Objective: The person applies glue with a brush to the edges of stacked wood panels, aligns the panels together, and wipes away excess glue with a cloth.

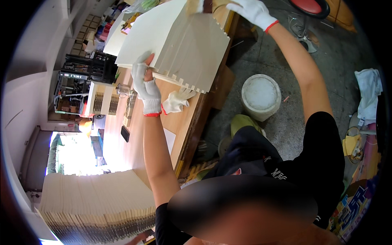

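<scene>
A tall stack of pale boards or sheets [190, 53] with a notched edge stands on the wooden table [157, 139]. My left hand [146, 83], in a white knitted glove with bare thumb and fingertip showing, rests at the stack's near left corner, fingers partly spread. At the upper edge, my right hand [254, 15], also gloved in white with a red cuff, reaches past the stack's far right side. Its fingers close on what looks like a wide brush [200, 7], tan with a dark red band and partly cut off. A loose white glove [177, 101] lies beside my left wrist.
A black phone [125, 133] and a glass jar [122, 90] are on the table. A white-filled bucket [261, 96] stands on the floor by my legs. Another big board stack [98, 196] rises at lower left; a red-seated stool [310, 5] is at upper right.
</scene>
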Tool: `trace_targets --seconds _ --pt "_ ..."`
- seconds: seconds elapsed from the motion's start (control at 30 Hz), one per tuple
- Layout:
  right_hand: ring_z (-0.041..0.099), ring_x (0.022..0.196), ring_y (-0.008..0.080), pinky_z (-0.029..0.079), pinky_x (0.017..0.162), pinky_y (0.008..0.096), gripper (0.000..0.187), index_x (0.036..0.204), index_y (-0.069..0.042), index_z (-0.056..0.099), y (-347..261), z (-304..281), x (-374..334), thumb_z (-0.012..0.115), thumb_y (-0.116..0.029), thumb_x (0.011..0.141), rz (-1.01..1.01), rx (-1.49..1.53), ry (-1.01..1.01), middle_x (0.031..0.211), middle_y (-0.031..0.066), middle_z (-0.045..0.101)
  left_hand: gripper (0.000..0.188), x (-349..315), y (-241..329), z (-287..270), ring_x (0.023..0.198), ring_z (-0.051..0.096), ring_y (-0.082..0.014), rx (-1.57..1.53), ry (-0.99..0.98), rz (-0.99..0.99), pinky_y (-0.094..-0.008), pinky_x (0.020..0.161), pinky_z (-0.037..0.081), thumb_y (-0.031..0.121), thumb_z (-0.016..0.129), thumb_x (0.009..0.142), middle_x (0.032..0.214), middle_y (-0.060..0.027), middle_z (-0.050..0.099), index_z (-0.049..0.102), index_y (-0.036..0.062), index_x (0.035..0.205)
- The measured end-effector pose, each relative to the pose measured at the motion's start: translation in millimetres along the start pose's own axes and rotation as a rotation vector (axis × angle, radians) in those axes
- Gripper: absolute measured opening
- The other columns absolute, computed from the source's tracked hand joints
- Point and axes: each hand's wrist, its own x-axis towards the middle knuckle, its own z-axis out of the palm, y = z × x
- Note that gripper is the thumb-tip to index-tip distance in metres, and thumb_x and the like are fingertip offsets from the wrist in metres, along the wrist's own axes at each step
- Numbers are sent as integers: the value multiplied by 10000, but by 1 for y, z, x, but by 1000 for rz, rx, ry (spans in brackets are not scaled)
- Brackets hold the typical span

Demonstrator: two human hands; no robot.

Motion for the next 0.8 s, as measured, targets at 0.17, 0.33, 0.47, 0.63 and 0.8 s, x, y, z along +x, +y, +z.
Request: trace_targets --seconds 0.17,0.33,0.47,0.63,0.8 --pt "704 917 345 553 838 415 435 1097 -61 713 -33 -27 -11 588 -455 962 153 -12 64 1041 140 734 597 -2 8 3 1078 575 -277 -10 37 -18 -359 976 405 454 404 1006 1179 -177 659 686 -65 1090" --pt "684 961 326 537 851 400 516 1300 -235 633 -50 -11 -16 515 -598 953 268 58 -248 1129 134 702 583 -3 -4 4 1072 577 -280 2 35 -1 -363 972 412 463 396 1020 1202 -183 664 656 -59 1003" --pt "682 948 370 538 814 435 347 1124 -107 687 -40 -47 1 580 -401 973 488 119 -180 1040 158 720 547 -3 -1 0 1073 578 -282 -10 17 -28 -368 973 414 448 412 1019 1209 -182 672 622 -52 950" --pt "629 1124 343 503 925 410 529 1291 -154 634 -74 -42 -10 522 -555 964 306 139 -427 1241 113 673 522 -3 -2 1 1094 579 -286 -58 39 4 -370 987 411 431 436 1017 1197 -184 681 617 -53 951" --pt "625 1124 356 487 945 432 579 1303 -164 623 -36 -21 -23 472 -608 963 546 147 -277 1198 133 688 540 -3 -2 0 1101 588 -287 -34 21 3 -367 983 419 442 425 1013 1193 -179 677 656 -47 1022"
